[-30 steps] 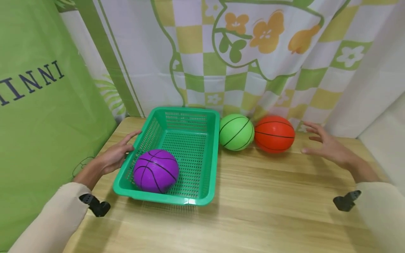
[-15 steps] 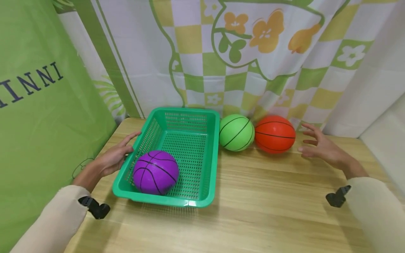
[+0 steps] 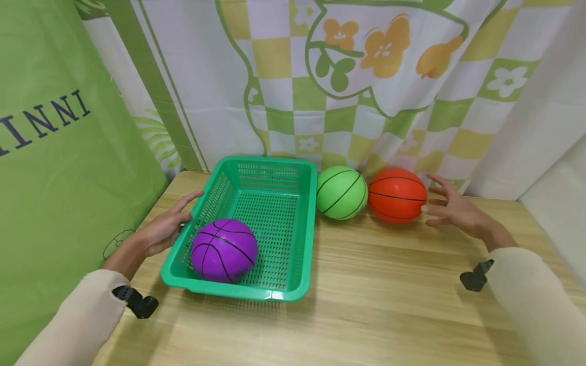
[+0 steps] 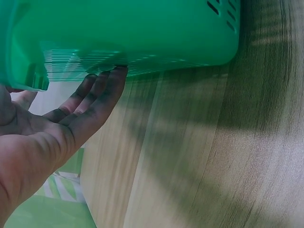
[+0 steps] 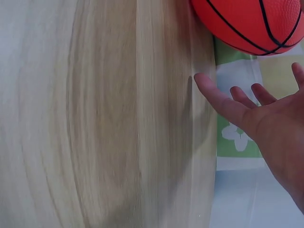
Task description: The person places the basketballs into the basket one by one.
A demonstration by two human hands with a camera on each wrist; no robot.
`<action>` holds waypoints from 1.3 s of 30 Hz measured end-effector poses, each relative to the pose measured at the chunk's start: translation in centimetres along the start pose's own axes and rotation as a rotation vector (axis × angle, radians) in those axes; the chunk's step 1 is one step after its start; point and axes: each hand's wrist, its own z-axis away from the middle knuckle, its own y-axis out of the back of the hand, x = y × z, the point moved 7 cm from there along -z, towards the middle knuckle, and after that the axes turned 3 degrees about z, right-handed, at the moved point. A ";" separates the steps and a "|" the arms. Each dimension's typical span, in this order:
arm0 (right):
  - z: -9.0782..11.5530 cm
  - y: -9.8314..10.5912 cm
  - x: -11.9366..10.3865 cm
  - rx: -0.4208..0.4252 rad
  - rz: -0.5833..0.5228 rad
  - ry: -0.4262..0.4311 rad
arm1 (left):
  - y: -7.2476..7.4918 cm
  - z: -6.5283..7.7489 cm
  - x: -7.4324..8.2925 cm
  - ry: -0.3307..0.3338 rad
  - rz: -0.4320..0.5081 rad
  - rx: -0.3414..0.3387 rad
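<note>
A purple ball (image 3: 224, 250) with black basketball lines lies in the near left part of a green plastic basket (image 3: 312, 229). My left hand (image 3: 161, 230) is at the basket's left side, its fingers fairly straight. In the left wrist view, those fingers (image 4: 102, 102) rest against the outer wall below the rim. To the right of the basket sit a light green ball (image 3: 342, 193) and a red ball (image 3: 397, 195), side by side. Just right of the red ball is my right hand (image 3: 458, 213), fingers spread; the right wrist view shows a gap between them.
The basket and balls stand on a wooden table (image 3: 389, 305). A patterned curtain (image 3: 284, 91) hangs directly behind the balls, and a green cloth (image 3: 68, 203) hangs along the left. At the right there is a white wall (image 3: 556, 178).
My right hand has moved left toward the red ball, coming close beside it. My left hand stays at the basket's side. The balls and basket hold their places.
</note>
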 end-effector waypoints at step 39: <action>-3.1 -2.8 -0.8 0.040 -0.138 -0.035 | 0.0 -0.3 -0.1 -0.012 0.006 0.002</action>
